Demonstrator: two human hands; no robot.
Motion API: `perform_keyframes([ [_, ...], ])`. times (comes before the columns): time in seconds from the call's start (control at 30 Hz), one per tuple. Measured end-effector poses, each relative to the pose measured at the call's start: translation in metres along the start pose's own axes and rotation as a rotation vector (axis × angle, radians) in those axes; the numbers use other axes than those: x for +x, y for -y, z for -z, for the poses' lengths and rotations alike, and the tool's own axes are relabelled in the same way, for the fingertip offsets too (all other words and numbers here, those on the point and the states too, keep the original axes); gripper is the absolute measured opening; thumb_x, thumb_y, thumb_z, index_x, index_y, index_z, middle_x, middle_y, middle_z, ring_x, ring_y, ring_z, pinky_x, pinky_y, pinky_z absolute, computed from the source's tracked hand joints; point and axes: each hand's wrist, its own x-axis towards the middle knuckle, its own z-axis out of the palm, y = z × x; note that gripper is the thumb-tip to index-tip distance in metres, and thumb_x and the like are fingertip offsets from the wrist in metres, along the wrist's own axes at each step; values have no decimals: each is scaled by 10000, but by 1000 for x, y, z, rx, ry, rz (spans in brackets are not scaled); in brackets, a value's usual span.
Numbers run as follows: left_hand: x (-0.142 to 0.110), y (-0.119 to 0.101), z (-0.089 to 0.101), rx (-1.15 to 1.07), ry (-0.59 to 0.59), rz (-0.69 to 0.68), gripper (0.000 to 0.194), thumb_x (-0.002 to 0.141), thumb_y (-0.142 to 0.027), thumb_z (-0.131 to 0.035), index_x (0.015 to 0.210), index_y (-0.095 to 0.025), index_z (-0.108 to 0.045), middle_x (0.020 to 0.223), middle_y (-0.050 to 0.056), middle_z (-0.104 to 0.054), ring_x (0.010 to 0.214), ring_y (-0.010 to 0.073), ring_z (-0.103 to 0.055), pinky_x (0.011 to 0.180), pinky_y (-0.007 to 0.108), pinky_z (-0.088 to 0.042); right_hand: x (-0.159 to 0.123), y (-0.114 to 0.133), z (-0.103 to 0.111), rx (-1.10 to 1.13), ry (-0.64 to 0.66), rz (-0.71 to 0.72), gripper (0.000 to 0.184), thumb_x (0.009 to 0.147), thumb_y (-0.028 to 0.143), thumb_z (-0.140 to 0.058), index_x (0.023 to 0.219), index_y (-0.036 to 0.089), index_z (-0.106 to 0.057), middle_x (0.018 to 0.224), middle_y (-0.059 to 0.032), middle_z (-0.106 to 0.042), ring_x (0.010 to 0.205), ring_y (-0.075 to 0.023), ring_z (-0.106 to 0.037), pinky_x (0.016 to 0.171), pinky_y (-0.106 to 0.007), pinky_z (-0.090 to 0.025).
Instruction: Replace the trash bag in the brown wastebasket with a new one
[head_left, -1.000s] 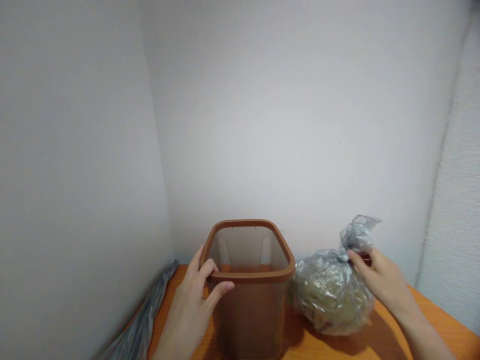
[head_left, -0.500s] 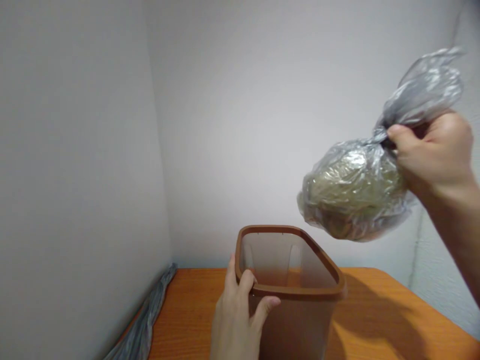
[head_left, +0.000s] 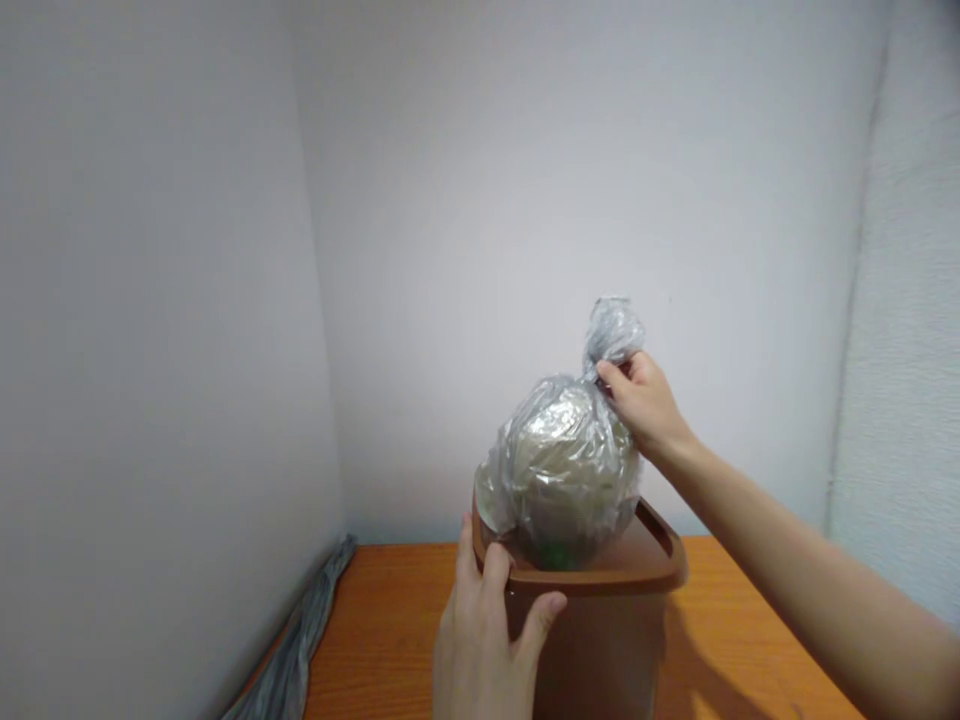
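Note:
A clear plastic bag [head_left: 574, 465], filled with something greenish and bulky, hangs at the mouth of a brown bin [head_left: 592, 640]. Its lower part dips inside the rim, and its left bulge is close to the rim's left side. Gathered at the neck, the bag is pinched by my right hand [head_left: 641, 400], with the loose top sticking up above the fingers. My left hand [head_left: 487, 630] grips the near left corner of the bin's rim, fingers over the edge and thumb along the front. What fills the bag cannot be made out.
The bin stands on an orange-brown wooden table [head_left: 397, 620]. A twisted grey plastic bag or film [head_left: 300, 640] lies along the table's left edge, against the wall. Pale walls [head_left: 465, 250] rise behind and on both sides.
My right hand has brought the filled bag left and down, from the air at the right of the bin to its opening. The left hand keeps its hold on the rim.

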Motion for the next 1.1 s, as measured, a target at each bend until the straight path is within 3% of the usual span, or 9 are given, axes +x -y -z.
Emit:
perform_keyframes([
  [0.1, -4, 6, 3, -4, -7, 27, 535, 872, -583, -559, 1265, -220, -558, 1624, 167, -258, 1402, 381, -426, 1040, 535, -480, -28, -6, -8, -18, 145, -8, 236, 859, 417, -520, 887, 187, -564, 792, -25, -598, 720, -180, -538, 671, -339, -443],
  [0.17, -2, 9, 9, -6, -105, 2, 599, 890, -602, -524, 1326, -191, -509, 1604, 186, -298, 1431, 364, -386, 1090, 557, -425, -44, -7, -9, -25, 269, 6, 204, 846, 398, -540, 827, 197, -567, 744, -9, -592, 685, -174, -530, 653, -330, -438],
  [0.3, 28, -3, 31, 18, -296, -196, 428, 978, -484, -439, 1285, -205, -544, 1432, 127, -542, 1351, 276, -480, 1131, 497, -373, -61, -6, -6, -22, 446, 33, 173, 863, 361, -524, 855, 200, -586, 764, -16, -628, 701, -183, -563, 651, -322, -453],
  [0.43, 82, -34, 35, 51, -84, -366, 291, 971, -402, -482, 1010, -201, -689, 1077, 87, -718, 1064, 242, -631, 947, 359, -449, -65, -3, -4, -28, 484, 34, 169, 877, 360, -506, 880, 205, -572, 777, -22, -637, 720, -188, -591, 652, -313, -459],
  [0.53, 112, -47, 22, 86, 115, -356, 253, 854, -417, -650, 861, -172, -712, 849, 67, -722, 815, 219, -637, 723, 297, -426, -67, 0, -4, -43, 484, 33, 177, 879, 368, -503, 857, 205, -567, 755, -24, -629, 710, -191, -597, 648, -316, -457],
  [0.6, 123, -48, 14, 92, 176, -334, 218, 792, -375, -702, 722, -171, -676, 659, 13, -651, 638, 171, -567, 597, 268, -344, -69, 3, 0, -55, 483, 40, 188, 880, 377, -510, 859, 202, -575, 778, -36, -640, 722, -199, -602, 664, -328, -465],
  [0.77, 126, -37, 9, 18, 127, -282, 278, 766, -370, -704, 619, -173, -574, 565, -44, -520, 561, 122, -460, 537, 245, -256, -72, 10, 22, -158, 368, 106, 200, 791, 364, -654, 890, 200, -597, 965, -92, -661, 963, -263, -590, 840, -393, -460],
  [0.9, 127, -33, 5, -72, 124, -288, 299, 762, -415, -698, 641, -172, -573, 621, -36, -552, 619, 127, -499, 552, 232, -297, -74, 13, 27, -178, 540, 100, 115, 801, 304, -631, 765, 207, -682, 785, -52, -704, 772, -219, -630, 713, -332, -475],
  [1.1, 133, -33, 7, -132, 153, -317, 344, 754, -464, -701, 624, -170, -579, 618, -39, -564, 621, 122, -499, 560, 230, -306, -78, 2, 16, -166, 610, 35, 80, 736, 240, -629, 681, 199, -670, 710, -27, -706, 676, -192, -614, 621, -296, -452],
])
